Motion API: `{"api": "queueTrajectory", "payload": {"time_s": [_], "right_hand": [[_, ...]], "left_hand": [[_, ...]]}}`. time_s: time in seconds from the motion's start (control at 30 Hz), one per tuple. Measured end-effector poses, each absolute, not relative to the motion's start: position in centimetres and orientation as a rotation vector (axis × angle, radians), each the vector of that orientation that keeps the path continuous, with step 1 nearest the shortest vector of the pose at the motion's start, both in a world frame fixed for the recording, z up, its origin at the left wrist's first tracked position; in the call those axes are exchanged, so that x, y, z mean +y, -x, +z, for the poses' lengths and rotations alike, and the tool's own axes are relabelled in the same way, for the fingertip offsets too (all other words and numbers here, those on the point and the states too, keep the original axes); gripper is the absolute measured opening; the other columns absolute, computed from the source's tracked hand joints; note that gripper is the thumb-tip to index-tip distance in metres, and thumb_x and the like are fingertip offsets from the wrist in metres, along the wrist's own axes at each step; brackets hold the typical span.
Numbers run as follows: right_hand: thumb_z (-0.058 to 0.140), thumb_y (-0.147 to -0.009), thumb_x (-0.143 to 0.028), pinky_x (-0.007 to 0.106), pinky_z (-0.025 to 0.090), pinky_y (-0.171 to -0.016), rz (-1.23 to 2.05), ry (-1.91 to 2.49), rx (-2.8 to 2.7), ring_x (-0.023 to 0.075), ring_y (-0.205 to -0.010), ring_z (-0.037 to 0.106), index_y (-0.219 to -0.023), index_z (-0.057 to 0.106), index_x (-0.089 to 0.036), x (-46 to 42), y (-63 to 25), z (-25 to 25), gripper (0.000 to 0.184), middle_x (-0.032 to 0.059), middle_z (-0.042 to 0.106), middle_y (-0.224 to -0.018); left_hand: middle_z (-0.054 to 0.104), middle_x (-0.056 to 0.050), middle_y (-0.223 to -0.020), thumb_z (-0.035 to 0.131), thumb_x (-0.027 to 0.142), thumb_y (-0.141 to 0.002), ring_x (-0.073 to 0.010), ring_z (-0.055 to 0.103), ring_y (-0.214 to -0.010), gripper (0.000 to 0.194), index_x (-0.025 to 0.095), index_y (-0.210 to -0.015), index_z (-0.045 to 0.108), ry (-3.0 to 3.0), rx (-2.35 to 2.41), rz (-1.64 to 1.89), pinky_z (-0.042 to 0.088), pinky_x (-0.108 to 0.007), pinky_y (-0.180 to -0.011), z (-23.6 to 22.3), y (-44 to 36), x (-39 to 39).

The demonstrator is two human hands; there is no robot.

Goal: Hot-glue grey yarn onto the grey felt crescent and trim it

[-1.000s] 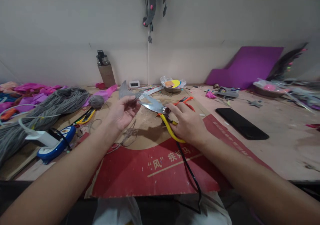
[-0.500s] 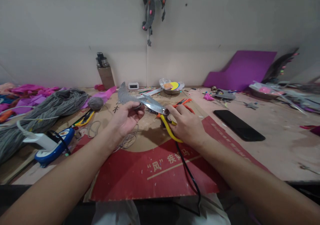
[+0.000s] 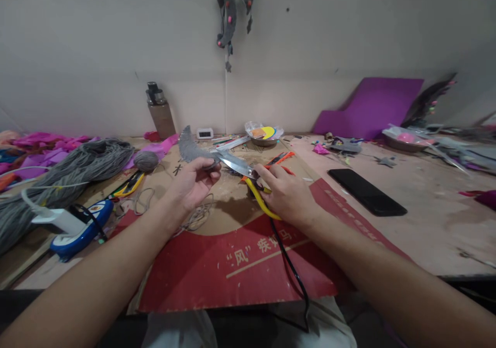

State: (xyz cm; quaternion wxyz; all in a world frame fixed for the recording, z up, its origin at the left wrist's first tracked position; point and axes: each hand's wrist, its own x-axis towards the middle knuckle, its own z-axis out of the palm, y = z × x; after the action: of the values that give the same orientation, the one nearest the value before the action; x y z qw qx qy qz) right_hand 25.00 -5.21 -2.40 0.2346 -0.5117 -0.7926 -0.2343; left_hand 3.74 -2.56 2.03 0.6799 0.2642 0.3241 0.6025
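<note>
Pinched in my left hand (image 3: 197, 184) is a grey crescent-shaped piece of felt (image 3: 188, 146), its curved tip pointing up and away from me. My right hand (image 3: 289, 190) is wrapped round the yellow handles of a pair of scissors (image 3: 236, 165). The blades look nearly closed and their tips meet the felt's edge beside my left fingers. Part of the handles is hidden by my right hand. Below both hands lies a red and brown cardboard sheet (image 3: 209, 281), with loose grey thread (image 3: 199, 214) on it.
At left are a blue power strip (image 3: 83, 232), a hank of grey yarn (image 3: 96, 162) and a yarn ball (image 3: 146, 160). A black phone (image 3: 366, 192) lies at right. Behind stand a brown bottle (image 3: 161, 118) and a bowl (image 3: 265, 140). A black cable (image 3: 292, 268) hangs over the front edge.
The view has shifted slightly. The scissors and the felt stay almost in place between my hands, with the felt tilted a little differently.
</note>
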Motion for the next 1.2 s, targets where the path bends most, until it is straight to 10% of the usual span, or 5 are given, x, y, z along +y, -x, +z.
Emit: {"api": "queueTrajectory", "payload": {"time_s": [0.37, 1.2], "right_hand": [[0.057, -0.085, -0.026, 0.03, 0.044, -0.067, -0.088, 1.275, -1.94, 0.0194, -0.075, 0.059, -0.115, 0.061, -0.019, -4.5, -25.6, -2.1, 0.031, 0.0072, 0.067, -0.093], [0.052, -0.088, -0.031, 0.029, 0.035, -0.057, -0.321, 1.476, -2.03, 0.0197, -0.072, 0.057, -0.127, 0.054, -0.021, -4.9, -25.3, -2.1, 0.039, 0.0118, 0.062, -0.106]], "left_hand": [[0.065, -0.009, -0.07, 0.059, 0.0, -0.065, -0.01, 0.057, -0.061, 0.011, 0.01, -0.064, 0.058, -0.553, 0.764, 1.355, 0.041, -0.016, -0.048, 1.7, -3.4, -2.1], [0.065, -0.008, -0.069, 0.063, 0.0, -0.064, -0.0112, 0.058, -0.062, 0.009, 0.009, -0.065, 0.063, -0.669, 0.708, 1.311, 0.043, -0.018, -0.051, 1.9, -4.1, -3.0]]}}
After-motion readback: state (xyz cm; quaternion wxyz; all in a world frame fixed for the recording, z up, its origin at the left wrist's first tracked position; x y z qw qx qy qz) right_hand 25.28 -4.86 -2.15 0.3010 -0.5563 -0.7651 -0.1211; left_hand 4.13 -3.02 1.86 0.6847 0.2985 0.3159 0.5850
